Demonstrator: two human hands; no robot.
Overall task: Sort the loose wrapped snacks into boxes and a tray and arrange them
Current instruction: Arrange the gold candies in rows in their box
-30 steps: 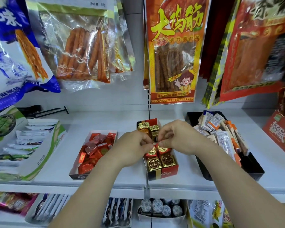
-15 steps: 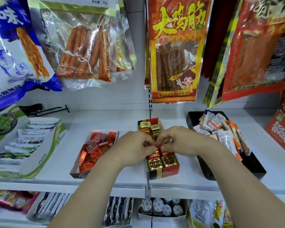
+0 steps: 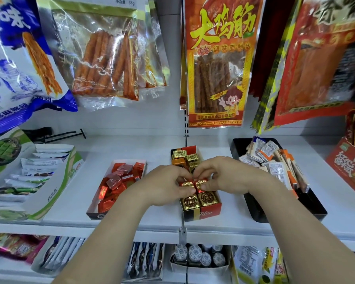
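Since the box looks built for neat pairs, left hand pinches the left candy and right hand the right candy, side by side mid-box, tray at 3 o'clock.

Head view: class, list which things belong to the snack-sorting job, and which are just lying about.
Job: left hand, right hand, both pinching gold-wrapped snacks; red-black box; box of red snacks; black tray.
Lying about: hanging bags; green carton; lower-shelf packets.
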